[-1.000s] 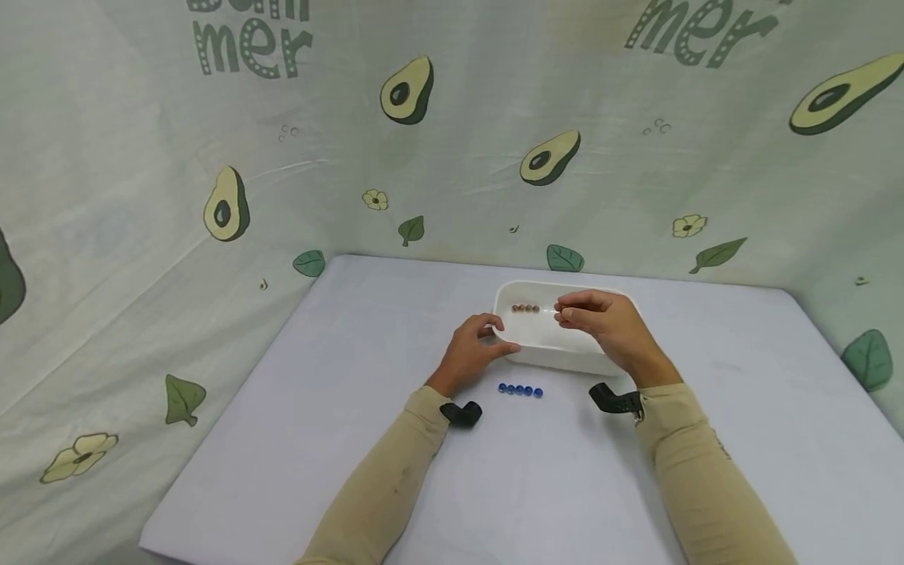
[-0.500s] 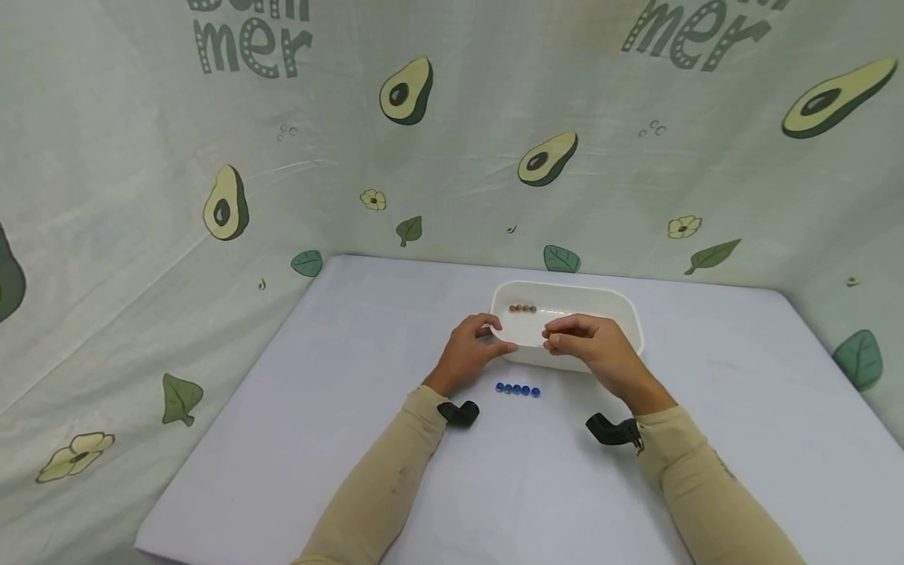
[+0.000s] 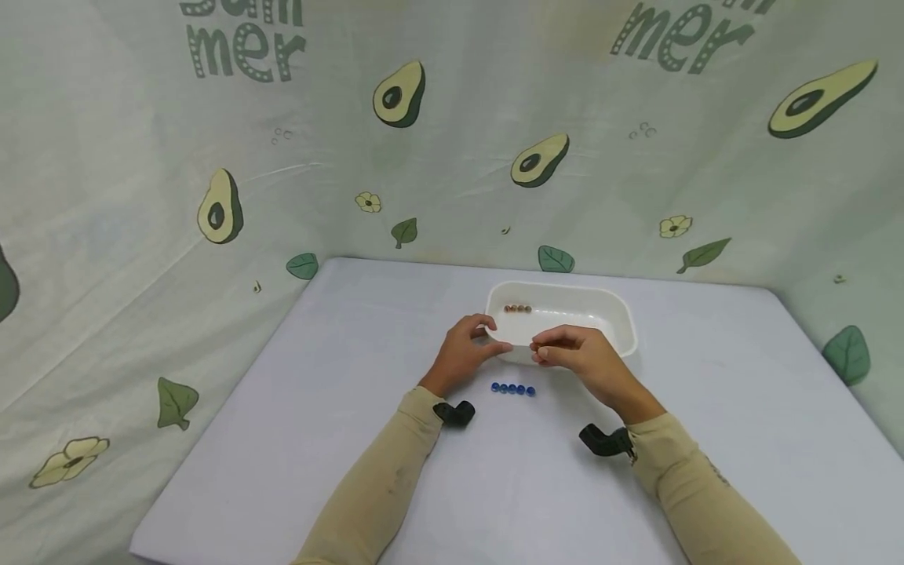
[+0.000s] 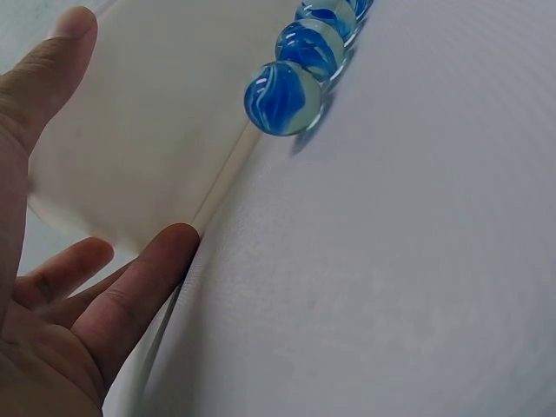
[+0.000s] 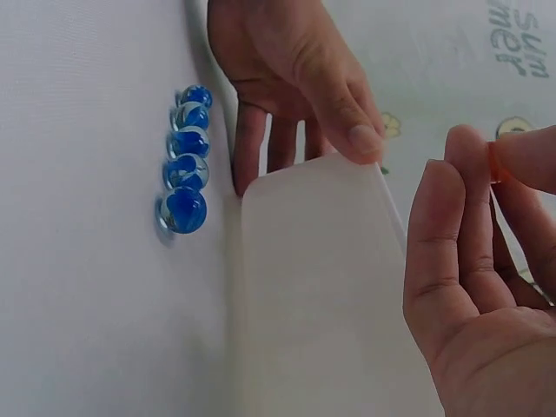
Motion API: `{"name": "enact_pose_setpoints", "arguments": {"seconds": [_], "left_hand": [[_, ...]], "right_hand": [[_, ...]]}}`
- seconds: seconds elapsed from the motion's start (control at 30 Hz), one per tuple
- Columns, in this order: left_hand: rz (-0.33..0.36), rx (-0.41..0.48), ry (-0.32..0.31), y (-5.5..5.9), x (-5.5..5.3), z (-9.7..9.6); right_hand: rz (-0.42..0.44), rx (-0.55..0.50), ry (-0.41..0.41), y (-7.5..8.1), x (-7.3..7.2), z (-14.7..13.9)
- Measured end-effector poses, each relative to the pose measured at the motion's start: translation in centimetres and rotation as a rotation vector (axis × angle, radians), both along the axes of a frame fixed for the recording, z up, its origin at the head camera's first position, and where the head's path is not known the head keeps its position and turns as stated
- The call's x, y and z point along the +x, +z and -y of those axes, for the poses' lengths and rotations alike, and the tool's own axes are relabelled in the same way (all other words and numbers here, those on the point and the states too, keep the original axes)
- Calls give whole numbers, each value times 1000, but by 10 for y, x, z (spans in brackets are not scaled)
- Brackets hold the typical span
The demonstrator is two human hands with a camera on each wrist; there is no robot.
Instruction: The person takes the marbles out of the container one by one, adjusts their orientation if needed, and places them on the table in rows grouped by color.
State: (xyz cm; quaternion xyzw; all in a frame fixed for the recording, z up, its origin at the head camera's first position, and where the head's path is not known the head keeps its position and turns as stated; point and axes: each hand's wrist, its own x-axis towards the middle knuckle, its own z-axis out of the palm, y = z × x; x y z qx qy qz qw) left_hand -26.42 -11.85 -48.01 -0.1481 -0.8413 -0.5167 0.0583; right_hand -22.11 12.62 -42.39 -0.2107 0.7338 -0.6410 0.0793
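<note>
My left hand (image 3: 457, 355) grips the near left corner of a white plastic tray (image 3: 565, 288), its thumb at the rim and its fingers along the side. In the right wrist view, my right hand (image 5: 473, 287) pinches an orange marble (image 5: 497, 163) between thumb and fingertip, most of it hidden. In the head view this hand is over the tray's near rim. A short row of orange-brown marbles (image 3: 519, 308) lies inside the tray, towards the back left. In front of the tray, several blue-and-clear swirled marbles (image 5: 186, 210) line up on the table.
The table (image 3: 353, 345) has a white cover, and its back edge runs behind the tray. A cloth backdrop (image 3: 452, 180) printed with avocados hangs behind and to the left. A black wrist mount (image 3: 606, 440) sticks out beside the right sleeve.
My right hand has moved from above the tray's middle towards its near rim, to the left and closer to me, still pinching the marble. My left hand has kept its grip on the corner.
</note>
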Motion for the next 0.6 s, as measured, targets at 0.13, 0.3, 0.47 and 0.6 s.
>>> {"name": "enact_pose_setpoints", "arguments": {"seconds": [0.13, 0.3, 0.47, 0.6], "left_hand": [[9, -5, 2, 1, -1, 1], [16, -7, 8, -3, -1, 2], [-10, -21, -3, -5, -4, 2], [-21, -10, -19, -3, -6, 1]], "right_hand": [[13, 13, 17, -3, 1, 5], [29, 15, 70, -10, 4, 12], [47, -7, 85, -10, 7, 16], [64, -7, 103, -12, 9, 21]]}}
